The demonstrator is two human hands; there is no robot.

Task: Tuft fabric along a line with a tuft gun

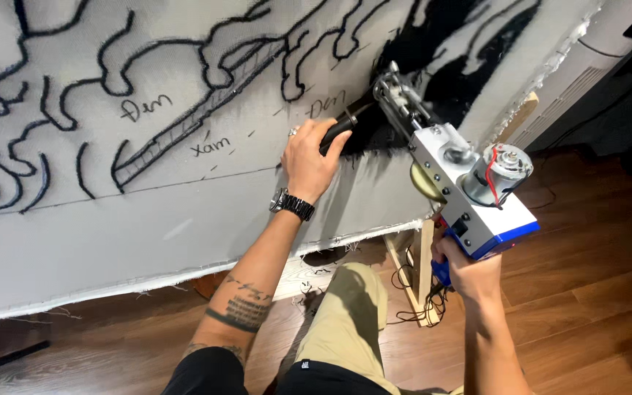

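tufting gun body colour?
White tufting gun with a blue base edge; head view.

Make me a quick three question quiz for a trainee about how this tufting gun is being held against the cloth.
1. True or false: the left hand grips the black front handle of the tufting gun.
2. Which hand holds the blue rear grip under the gun's body?
A. the left hand
B. the right hand
C. neither hand
3. Fill in: the gun's tip meets the grey cloth at a patch filled with ______ yarn.

Key:
1. True.
2. B.
3. Black.
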